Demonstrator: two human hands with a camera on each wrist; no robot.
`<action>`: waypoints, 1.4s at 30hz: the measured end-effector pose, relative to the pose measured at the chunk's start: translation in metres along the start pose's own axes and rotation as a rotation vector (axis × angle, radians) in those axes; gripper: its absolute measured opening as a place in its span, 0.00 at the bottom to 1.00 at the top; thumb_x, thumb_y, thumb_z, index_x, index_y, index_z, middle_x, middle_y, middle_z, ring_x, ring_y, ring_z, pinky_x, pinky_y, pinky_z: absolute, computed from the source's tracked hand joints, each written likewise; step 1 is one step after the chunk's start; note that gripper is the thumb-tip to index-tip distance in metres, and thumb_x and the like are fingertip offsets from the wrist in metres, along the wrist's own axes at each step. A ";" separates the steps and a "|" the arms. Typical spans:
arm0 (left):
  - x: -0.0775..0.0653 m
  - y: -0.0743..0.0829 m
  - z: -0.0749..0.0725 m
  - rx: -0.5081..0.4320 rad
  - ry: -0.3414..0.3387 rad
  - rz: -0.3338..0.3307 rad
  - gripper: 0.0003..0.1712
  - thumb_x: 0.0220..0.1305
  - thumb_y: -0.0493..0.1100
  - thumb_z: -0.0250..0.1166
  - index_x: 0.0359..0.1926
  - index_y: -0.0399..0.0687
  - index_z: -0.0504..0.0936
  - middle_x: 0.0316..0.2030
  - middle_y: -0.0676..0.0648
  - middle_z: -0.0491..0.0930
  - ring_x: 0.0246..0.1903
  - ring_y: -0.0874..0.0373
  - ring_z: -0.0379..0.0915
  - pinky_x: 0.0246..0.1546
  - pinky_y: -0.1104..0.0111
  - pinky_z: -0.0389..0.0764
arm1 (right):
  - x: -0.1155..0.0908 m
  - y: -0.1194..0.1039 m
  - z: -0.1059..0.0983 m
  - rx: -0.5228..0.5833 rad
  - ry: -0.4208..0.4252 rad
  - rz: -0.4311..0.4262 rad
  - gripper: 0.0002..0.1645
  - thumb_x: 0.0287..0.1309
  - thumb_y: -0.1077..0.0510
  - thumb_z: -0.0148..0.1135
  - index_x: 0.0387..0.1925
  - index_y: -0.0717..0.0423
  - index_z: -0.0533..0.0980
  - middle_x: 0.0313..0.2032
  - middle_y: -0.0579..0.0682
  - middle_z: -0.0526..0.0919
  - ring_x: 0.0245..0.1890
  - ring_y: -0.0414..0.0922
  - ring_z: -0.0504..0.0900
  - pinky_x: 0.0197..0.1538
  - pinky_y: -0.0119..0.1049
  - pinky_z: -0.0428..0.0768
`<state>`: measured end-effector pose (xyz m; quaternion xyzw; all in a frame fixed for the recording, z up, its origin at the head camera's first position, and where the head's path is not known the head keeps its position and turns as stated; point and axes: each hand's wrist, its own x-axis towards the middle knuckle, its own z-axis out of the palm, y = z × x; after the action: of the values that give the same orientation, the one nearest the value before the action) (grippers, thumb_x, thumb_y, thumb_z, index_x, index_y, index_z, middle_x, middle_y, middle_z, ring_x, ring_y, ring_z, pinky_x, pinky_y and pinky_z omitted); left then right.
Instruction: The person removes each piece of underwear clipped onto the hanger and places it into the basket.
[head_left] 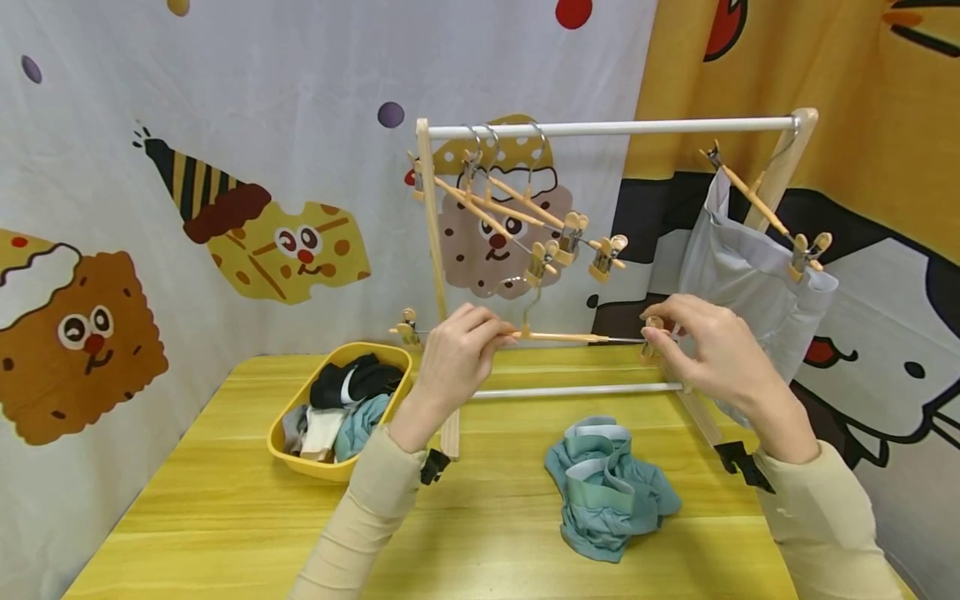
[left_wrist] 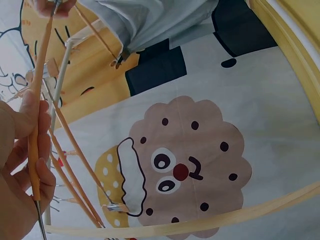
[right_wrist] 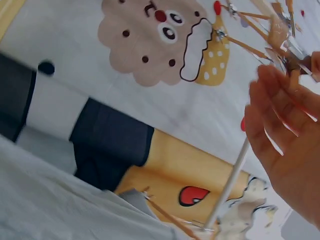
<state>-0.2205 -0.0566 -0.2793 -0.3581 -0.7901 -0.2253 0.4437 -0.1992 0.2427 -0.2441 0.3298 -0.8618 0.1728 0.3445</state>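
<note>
My left hand [head_left: 463, 354] grips the wooden bar of a clip hanger [head_left: 558, 337] near its left part; the left wrist view shows the fingers curled round that bar [left_wrist: 34, 140]. At the hanger's right end my right hand [head_left: 708, 346] pinches a clip [head_left: 651, 333] between thumb and fingers. The hanger is held roughly level above the table, its hook pointing up. Below it on the table lies a crumpled teal pair of underpants [head_left: 611, 492] with a pale inner waistband.
A yellow basket [head_left: 277, 437] of folded clothes stands at left. Behind the hands, a rack with a white rail [head_left: 615, 127] carries several clip hangers [head_left: 487, 200]. Grey shorts [head_left: 742, 258] hang from another at its right end. A patterned curtain [head_left: 300, 83] backs the table [head_left: 217, 517].
</note>
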 end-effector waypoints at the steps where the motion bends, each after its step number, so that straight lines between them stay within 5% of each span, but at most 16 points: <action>1: 0.000 0.000 0.001 0.003 0.001 -0.003 0.07 0.59 0.42 0.66 0.31 0.44 0.87 0.28 0.49 0.83 0.27 0.58 0.74 0.27 0.73 0.76 | 0.001 -0.001 0.001 -0.045 0.017 -0.023 0.08 0.56 0.59 0.60 0.37 0.58 0.80 0.32 0.49 0.82 0.32 0.41 0.74 0.34 0.34 0.76; 5: -0.001 0.002 0.004 0.008 0.003 -0.011 0.07 0.58 0.42 0.66 0.31 0.44 0.87 0.27 0.49 0.83 0.27 0.58 0.74 0.27 0.73 0.76 | 0.006 -0.008 0.008 -0.203 0.102 -0.154 0.17 0.57 0.56 0.52 0.39 0.62 0.81 0.37 0.57 0.83 0.39 0.52 0.77 0.39 0.49 0.78; 9: 0.001 0.005 0.007 0.006 0.009 0.001 0.06 0.58 0.42 0.67 0.30 0.44 0.87 0.27 0.49 0.83 0.28 0.58 0.74 0.29 0.73 0.77 | 0.010 -0.019 0.020 -0.265 0.128 -0.281 0.24 0.66 0.51 0.44 0.37 0.62 0.82 0.36 0.58 0.83 0.40 0.55 0.78 0.41 0.49 0.79; 15: 0.003 0.011 0.012 0.011 -0.006 0.024 0.06 0.59 0.42 0.66 0.30 0.45 0.87 0.27 0.50 0.83 0.27 0.58 0.74 0.28 0.74 0.76 | 0.010 -0.030 0.035 -0.250 0.112 -0.357 0.30 0.72 0.44 0.39 0.36 0.61 0.81 0.32 0.55 0.84 0.33 0.51 0.79 0.35 0.44 0.80; 27: 0.002 0.016 0.017 0.035 -0.035 0.025 0.08 0.59 0.44 0.66 0.30 0.46 0.87 0.27 0.51 0.83 0.28 0.59 0.74 0.29 0.75 0.77 | 0.006 -0.029 0.044 -0.174 0.079 -0.354 0.28 0.73 0.50 0.38 0.38 0.62 0.81 0.27 0.52 0.79 0.27 0.44 0.77 0.25 0.33 0.78; 32: 0.002 0.018 0.020 0.035 -0.031 0.024 0.08 0.60 0.45 0.66 0.31 0.47 0.87 0.28 0.51 0.83 0.29 0.59 0.75 0.31 0.74 0.76 | 0.004 -0.028 0.044 -0.154 0.061 -0.318 0.07 0.57 0.63 0.64 0.37 0.62 0.82 0.27 0.52 0.79 0.29 0.44 0.77 0.28 0.33 0.80; 35: 0.001 0.018 0.022 0.030 -0.041 0.026 0.07 0.60 0.44 0.66 0.35 0.46 0.87 0.31 0.51 0.84 0.34 0.58 0.76 0.36 0.72 0.77 | 0.004 -0.027 0.043 -0.144 0.067 -0.306 0.14 0.42 0.70 0.71 0.35 0.62 0.81 0.27 0.52 0.79 0.30 0.45 0.77 0.30 0.34 0.81; 42: -0.003 0.025 0.026 0.023 0.005 0.115 0.11 0.60 0.41 0.66 0.44 0.46 0.84 0.41 0.48 0.82 0.47 0.55 0.75 0.50 0.67 0.76 | 0.002 -0.018 0.042 -0.152 0.066 -0.269 0.05 0.52 0.68 0.66 0.33 0.63 0.81 0.27 0.53 0.78 0.29 0.46 0.77 0.28 0.35 0.80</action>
<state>-0.2149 -0.0239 -0.2940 -0.3971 -0.7695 -0.1914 0.4620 -0.2080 0.2071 -0.2712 0.4093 -0.8087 0.0699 0.4166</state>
